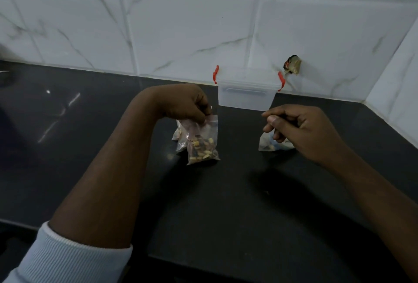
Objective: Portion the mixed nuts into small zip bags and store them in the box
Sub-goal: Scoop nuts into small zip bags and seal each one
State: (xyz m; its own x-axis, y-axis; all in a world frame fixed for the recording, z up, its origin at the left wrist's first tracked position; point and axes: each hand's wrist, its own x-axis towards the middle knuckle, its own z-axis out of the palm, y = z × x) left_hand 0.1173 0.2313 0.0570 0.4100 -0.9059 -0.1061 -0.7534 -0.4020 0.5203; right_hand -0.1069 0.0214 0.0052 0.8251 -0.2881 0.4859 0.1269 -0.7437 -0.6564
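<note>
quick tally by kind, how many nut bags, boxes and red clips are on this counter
zip bags of nuts: 3 (held bag pinched by the left hand, second bag behind it, third bag under the right hand)
clear box: 1
red clips on the box: 2
total: 6

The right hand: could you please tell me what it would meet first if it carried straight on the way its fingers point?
Probably the zip bag of nuts that the left hand pinches by its top; the right hand points leftward at it, though depth is unclear.
</note>
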